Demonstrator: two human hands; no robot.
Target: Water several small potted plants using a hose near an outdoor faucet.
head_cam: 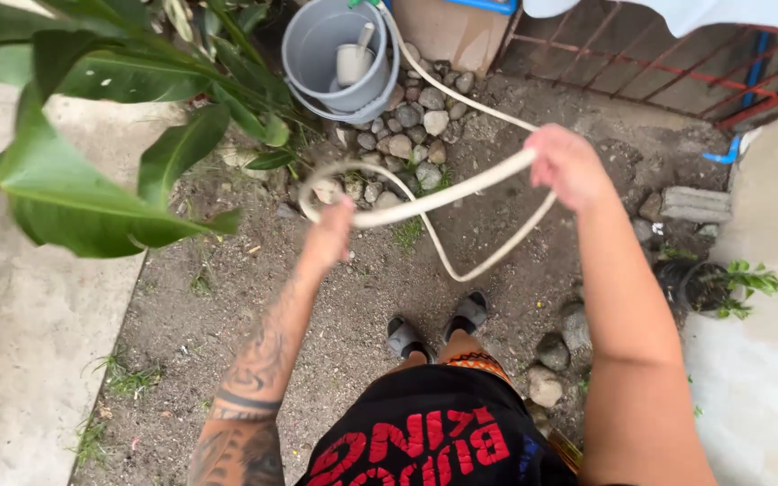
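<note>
from your head camera, looking straight down: your left hand (pixel 330 236) is closed around a pale cream hose (pixel 425 202), gripping it where the loop crosses itself, the tattooed forearm stretched forward. your right hand (pixel 567 166) is shut on the same hose further along, held higher and to the right, with two strands running through the fist. between your hands the hose hangs in loose coils above the bare dirt ground (pixel 254 297), one loop sagging toward your feet. from your right hand the hose runs up and away to a grey plastic bucket (pixel 339 58) at the top, which has a small pale scoop inside. the bucket stands on a patch of rounded stones (pixel 407 144). broad green leaves (pixel 74 189) fill the upper left. a grey concrete block (pixel 695 204) lies at the right, near a dark pot (pixel 700 286) with a small plant. your grey sandals (pixel 434 328) show below the coils.
</note>
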